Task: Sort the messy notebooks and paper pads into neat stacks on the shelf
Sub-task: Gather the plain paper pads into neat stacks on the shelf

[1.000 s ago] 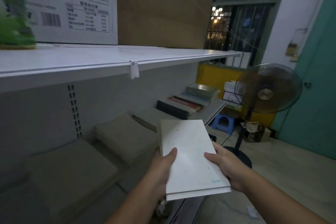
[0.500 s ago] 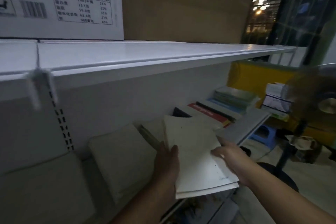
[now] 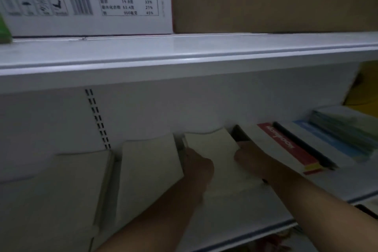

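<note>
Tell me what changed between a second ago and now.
The left hand and right hand carried the cream pad forward from in front of the shelves, in over the lower shelf, beside the red-banded notebook. Both still grip its side edges. The cream stacks to its left stayed put.

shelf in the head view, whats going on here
A person holds a pale pad between the left hand and right hand, down at the lower shelf. The pad is between a pale stack on its left and a red-banded notebook on its right. Whether it already rests down is too blurred to tell.
</note>
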A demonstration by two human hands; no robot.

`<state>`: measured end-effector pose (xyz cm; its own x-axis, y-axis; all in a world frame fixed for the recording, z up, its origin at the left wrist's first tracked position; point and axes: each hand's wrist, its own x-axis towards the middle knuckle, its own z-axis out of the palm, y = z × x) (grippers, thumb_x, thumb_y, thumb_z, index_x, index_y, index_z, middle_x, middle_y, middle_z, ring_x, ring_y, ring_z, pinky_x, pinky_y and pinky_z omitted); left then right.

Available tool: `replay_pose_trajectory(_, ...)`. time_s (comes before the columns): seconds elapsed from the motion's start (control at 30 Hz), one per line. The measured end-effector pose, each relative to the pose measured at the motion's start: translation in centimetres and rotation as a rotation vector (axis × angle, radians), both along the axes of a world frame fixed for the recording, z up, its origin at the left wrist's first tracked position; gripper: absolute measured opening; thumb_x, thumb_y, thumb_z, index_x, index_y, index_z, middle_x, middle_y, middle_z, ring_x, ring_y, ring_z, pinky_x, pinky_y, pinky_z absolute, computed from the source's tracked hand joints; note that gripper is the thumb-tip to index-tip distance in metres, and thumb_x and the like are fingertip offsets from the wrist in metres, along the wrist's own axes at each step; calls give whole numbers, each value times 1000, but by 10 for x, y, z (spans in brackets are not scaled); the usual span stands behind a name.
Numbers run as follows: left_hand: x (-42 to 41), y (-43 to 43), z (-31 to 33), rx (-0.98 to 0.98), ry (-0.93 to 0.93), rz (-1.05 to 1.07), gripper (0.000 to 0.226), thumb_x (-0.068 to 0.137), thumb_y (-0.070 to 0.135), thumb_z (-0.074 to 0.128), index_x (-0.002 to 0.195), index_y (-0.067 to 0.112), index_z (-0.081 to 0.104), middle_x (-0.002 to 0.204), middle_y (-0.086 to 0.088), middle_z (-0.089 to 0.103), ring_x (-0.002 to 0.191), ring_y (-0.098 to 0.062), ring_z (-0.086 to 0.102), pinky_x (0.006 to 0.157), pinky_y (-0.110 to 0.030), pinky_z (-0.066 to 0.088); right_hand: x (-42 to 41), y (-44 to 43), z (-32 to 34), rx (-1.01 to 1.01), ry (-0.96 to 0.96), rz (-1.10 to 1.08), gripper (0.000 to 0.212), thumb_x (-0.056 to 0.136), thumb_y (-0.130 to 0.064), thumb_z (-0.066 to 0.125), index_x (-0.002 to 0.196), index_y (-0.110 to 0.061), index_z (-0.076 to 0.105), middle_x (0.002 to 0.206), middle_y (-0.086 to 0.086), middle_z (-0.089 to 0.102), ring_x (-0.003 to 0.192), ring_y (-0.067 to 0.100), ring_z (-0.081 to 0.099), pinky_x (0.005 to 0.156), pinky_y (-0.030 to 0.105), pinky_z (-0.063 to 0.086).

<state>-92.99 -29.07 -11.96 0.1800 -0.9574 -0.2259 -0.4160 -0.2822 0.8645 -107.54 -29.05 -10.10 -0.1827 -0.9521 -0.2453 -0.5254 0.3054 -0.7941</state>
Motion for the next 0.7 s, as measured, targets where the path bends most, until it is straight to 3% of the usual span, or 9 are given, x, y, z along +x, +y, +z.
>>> replay_pose_trajectory(0.1,-3,0,-3,4,-16,25,70,92,5,41,152,11,4,158,-7,15,143,-25,24,114,-31,29,-1,-11,-13,13,30,4,32,90,-1,43,120,4,54,115,27,58,92,36,59,68,32,46)
replay_pose_trajectory(0.23,-5,3,-7,-18,9,31,70,93,5,39,153,14,4,158,-5,18,141,-25,28,111,-30,32,-6,-18,-13,22,29,41,28,89,-2,45,112,7,58,96,21,59,72,28,54,65,29,45)
replay_pose_trajectory(0.33,-5,4,-9,7,36,60,68,96,6,36,153,16,1,159,-3,13,140,-25,30,95,-22,36,-14,-24,-7,121,71,128,39,92,-9,48,129,1,51,129,20,54,102,30,56,84,32,46)
replay_pose_trajectory(0.4,-7,4,-10,-4,22,74,69,95,6,37,153,16,1,159,-3,13,140,-25,29,102,-23,36,-15,-25,-2,154,283,269,53,94,-19,48,144,-7,33,146,13,39,125,29,46,98,32,41)
replay_pose_trajectory(0.47,-9,5,-10,-3,18,85,68,95,7,37,153,15,1,159,-4,12,142,-25,24,108,-28,31,-8,-17,-5,30,658,317,58,94,-25,48,146,-11,25,146,12,33,128,29,41,100,34,40)
replay_pose_trajectory(0.53,-8,4,-10,28,30,67,67,96,7,35,153,14,0,160,-5,9,145,-24,19,112,-28,24,2,-4,-17,-103,847,327,57,95,-27,41,147,-16,23,148,13,27,131,32,35,104,37,36)
replay_pose_trajectory(0.63,-3,10,1,46,30,24,70,94,7,40,152,11,2,158,-10,14,144,-25,21,115,-30,24,15,6,-42,-182,899,388,53,94,-27,23,147,-19,27,152,8,25,138,28,26,113,36,27)
replay_pose_trajectory(0.7,1,18,10,36,17,-34,71,89,7,44,151,9,9,155,-15,20,141,-30,26,114,-35,28,16,8,-39,-174,864,341,50,97,-24,27,146,-21,28,153,4,24,140,28,23,114,37,27)
